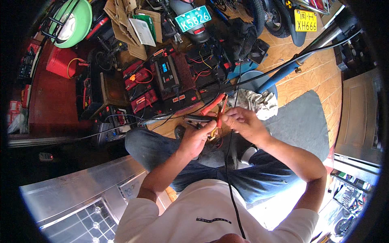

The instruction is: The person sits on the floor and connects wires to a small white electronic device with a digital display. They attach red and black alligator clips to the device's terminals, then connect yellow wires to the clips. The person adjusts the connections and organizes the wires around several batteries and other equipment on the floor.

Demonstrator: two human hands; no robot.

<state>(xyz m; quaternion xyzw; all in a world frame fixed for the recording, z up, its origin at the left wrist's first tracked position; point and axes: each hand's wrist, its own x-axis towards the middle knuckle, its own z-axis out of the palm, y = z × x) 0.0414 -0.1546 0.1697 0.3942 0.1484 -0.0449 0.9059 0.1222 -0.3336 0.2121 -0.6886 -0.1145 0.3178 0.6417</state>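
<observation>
Both of my hands meet in front of my knees. My left hand [195, 139] is closed around a black-handled piece [198, 118], whose exact kind I cannot make out. My right hand [245, 125] pinches one red handle of a battery clip [213, 103]; its other handle points up and left. The two pieces overlap between my fingers, so I cannot tell whether they are joined. Just below my left fingertips shows a small yellow piece [213, 136]. A thin black cable [229, 154] runs down past my hands and over my shirt.
Ahead lie a charger with a lit screen [165, 68], several red-and-black batteries [139, 79] and loose wires. A grey-blue bucket [253, 75] with a stained rag [261, 104] stands right of them. Flattened cardboard [125, 32] and parked scooters [190, 16] fill the back. A grey mat [304, 125] lies at right.
</observation>
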